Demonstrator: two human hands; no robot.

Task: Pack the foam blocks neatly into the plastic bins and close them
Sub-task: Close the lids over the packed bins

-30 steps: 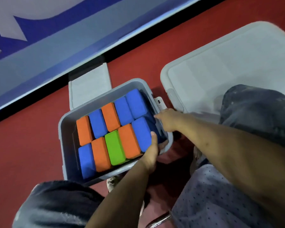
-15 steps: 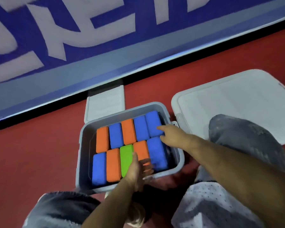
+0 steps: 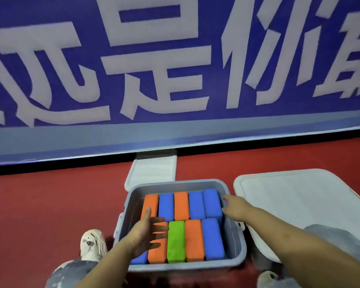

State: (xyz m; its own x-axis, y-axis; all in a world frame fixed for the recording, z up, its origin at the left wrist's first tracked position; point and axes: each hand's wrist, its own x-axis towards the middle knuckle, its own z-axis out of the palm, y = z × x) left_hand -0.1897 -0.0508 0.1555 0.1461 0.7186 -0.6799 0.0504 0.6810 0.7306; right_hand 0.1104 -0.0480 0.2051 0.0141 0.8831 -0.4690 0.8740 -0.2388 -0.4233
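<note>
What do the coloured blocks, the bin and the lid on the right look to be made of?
Blocks, e.g. the green block: likely foam, matte with a fine grain and soft rounded edges. Bin: apparently moulded plastic, smooth grey with a slight sheen and rolled rim. Lid: apparently the same kind of plastic, paler, with a raised moulded border.

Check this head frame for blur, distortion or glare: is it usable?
Head view: usable. The left hand shows motion smear at the fingers; the foam blocks and grey bin stay sharp enough. Wide-angle bowing curves the blue banner. Lighting is even, no glare; the right hand is slightly soft.
</note>
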